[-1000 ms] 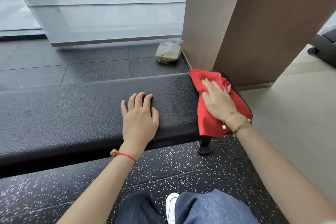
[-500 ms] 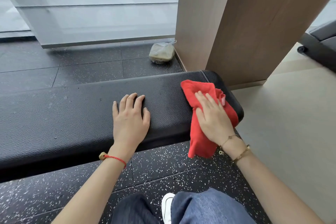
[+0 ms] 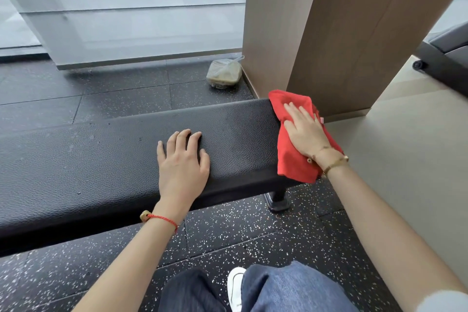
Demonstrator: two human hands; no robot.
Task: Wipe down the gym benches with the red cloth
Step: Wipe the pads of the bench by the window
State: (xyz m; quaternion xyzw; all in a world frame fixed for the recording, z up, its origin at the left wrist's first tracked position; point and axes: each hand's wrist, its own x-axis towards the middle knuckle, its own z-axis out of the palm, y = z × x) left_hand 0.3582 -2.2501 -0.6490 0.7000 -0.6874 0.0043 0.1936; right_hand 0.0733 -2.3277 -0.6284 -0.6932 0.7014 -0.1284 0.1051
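A long black padded gym bench runs from the left edge to the middle right. The red cloth is draped over the bench's right end and hangs a little over its near edge. My right hand presses flat on the cloth with straight fingers. My left hand rests flat on the bare bench top about a hand's width left of the cloth, fingers spread.
A wood-panelled pillar stands right behind the bench's right end. A clear plastic container sits on the dark speckled floor by the pillar. Black gym equipment shows at the right edge. The bench's leg stands under the cloth.
My right hand slid the red cloth left along the bench, then back right to the bench's end. My left hand stayed in place on the bench.
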